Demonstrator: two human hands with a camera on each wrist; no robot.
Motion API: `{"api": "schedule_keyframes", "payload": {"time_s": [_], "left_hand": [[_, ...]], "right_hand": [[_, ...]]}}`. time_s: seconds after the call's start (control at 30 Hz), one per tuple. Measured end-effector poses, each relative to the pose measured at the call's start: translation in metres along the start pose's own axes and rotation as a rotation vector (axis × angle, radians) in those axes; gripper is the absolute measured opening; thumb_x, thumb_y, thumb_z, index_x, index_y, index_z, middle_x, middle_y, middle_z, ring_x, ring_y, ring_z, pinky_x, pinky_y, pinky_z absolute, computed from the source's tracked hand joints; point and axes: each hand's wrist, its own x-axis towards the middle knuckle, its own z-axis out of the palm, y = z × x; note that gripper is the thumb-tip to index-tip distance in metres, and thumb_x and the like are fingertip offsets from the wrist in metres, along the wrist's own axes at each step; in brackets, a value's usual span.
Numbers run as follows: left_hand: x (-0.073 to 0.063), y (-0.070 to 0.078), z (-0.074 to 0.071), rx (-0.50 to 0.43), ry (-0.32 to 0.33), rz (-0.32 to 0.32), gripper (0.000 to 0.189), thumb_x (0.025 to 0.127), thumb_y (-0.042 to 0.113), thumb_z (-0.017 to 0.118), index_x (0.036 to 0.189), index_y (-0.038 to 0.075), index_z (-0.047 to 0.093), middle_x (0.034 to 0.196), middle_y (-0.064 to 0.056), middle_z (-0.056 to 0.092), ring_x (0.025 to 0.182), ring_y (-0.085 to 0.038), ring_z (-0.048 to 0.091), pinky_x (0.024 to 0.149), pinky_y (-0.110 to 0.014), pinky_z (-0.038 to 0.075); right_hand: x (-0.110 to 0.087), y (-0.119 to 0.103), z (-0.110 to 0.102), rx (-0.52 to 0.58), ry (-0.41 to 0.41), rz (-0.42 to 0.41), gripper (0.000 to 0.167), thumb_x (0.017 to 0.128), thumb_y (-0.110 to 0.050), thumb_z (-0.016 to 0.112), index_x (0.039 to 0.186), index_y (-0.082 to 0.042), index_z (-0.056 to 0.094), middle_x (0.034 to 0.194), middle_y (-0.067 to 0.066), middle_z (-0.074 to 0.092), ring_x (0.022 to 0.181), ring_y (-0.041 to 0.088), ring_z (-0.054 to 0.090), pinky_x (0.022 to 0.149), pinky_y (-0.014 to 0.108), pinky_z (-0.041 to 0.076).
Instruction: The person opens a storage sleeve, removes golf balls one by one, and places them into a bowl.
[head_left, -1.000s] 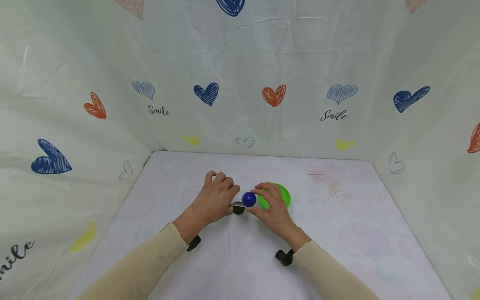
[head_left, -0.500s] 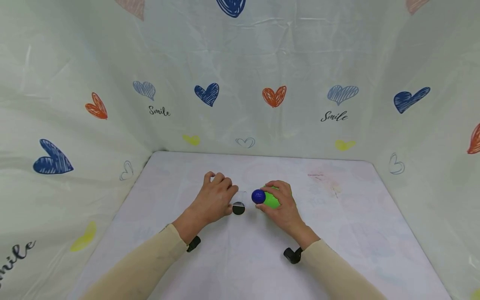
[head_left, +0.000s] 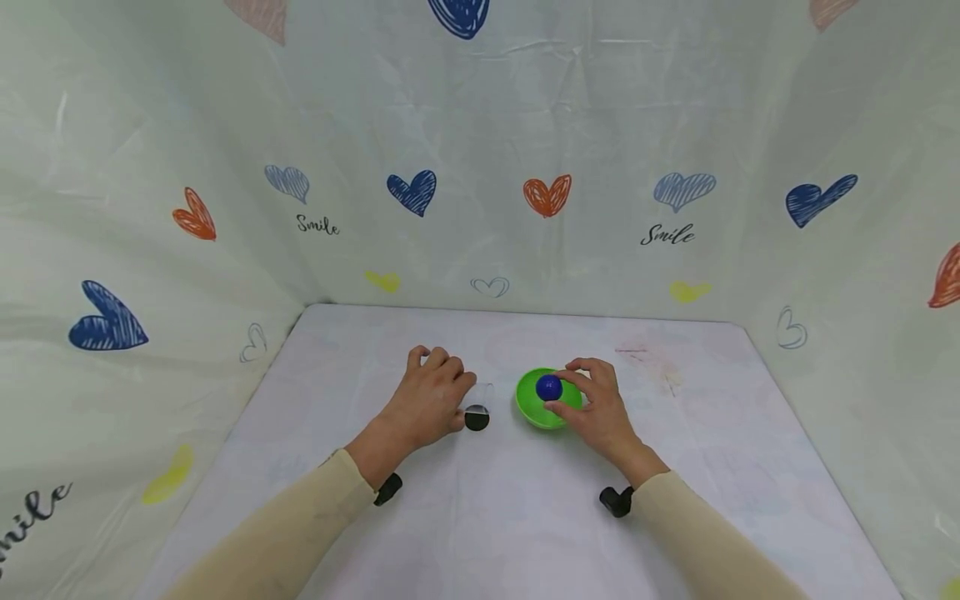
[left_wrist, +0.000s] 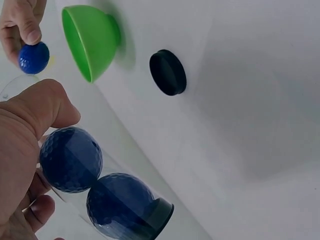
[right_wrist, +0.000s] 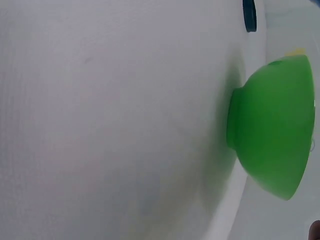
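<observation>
In the head view my left hand (head_left: 427, 396) grips a clear tube (head_left: 484, 392), partly hidden by the fingers. The left wrist view shows two dark blue dimpled balls, like golf balls, inside it: an upper ball (left_wrist: 70, 160) and a lower ball (left_wrist: 117, 202) against the black end (left_wrist: 162, 220). Thumb and fingers of my right hand (head_left: 600, 408) pinch another blue golf ball (head_left: 549, 387). That ball overlaps the inside of a green bowl (head_left: 528, 408) in the head view. The bowl stands upright, just right of the tube.
A loose black cap (left_wrist: 167, 72) lies on the white table (head_left: 450, 533), close to the bowl. Behind the table hangs a pale sheet (head_left: 480, 108) printed with hearts and "Smile". Each wrist carries a small black camera.
My right hand has carried the blue ball rightward, away from the tube to the bowl, and the bowl shows more fully. My left hand stays with the tube.
</observation>
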Motion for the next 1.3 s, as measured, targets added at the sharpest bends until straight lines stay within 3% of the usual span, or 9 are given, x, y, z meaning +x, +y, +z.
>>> {"api": "schedule_keyframes", "payload": {"time_s": [0.7, 1.03, 1.3], "left_hand": [[0.001, 0.002, 0.001, -0.014, -0.044, -0.022, 0.040, 0.083, 0.028, 0.084, 0.119, 0.016, 0.072, 0.112, -0.003, 0.067, 0.110, -0.028, 0.053, 0.106, -0.060, 0.039], [0.001, 0.002, 0.004, -0.025, -0.024, -0.019, 0.037, 0.082, 0.026, 0.083, 0.116, 0.017, 0.072, 0.109, -0.002, 0.068, 0.108, -0.028, 0.053, 0.105, -0.060, 0.039], [0.002, 0.004, 0.002, -0.016, -0.073, -0.036, 0.038, 0.085, 0.029, 0.081, 0.120, 0.017, 0.072, 0.113, -0.002, 0.068, 0.110, -0.027, 0.053, 0.107, -0.059, 0.037]], "right_hand": [[0.000, 0.030, 0.001, -0.047, -0.149, 0.168, 0.044, 0.087, -0.024, 0.089, 0.126, -0.011, 0.076, 0.141, 0.011, 0.051, 0.145, 0.036, 0.031, 0.118, 0.061, 0.034], [0.005, 0.036, 0.004, -0.103, -0.137, 0.121, 0.044, 0.086, -0.025, 0.089, 0.125, -0.009, 0.076, 0.142, 0.015, 0.053, 0.142, 0.041, 0.033, 0.115, 0.064, 0.033], [0.008, 0.039, 0.007, -0.126, -0.147, 0.134, 0.044, 0.087, -0.025, 0.088, 0.125, -0.009, 0.075, 0.143, 0.016, 0.052, 0.140, 0.042, 0.034, 0.114, 0.065, 0.031]]}}
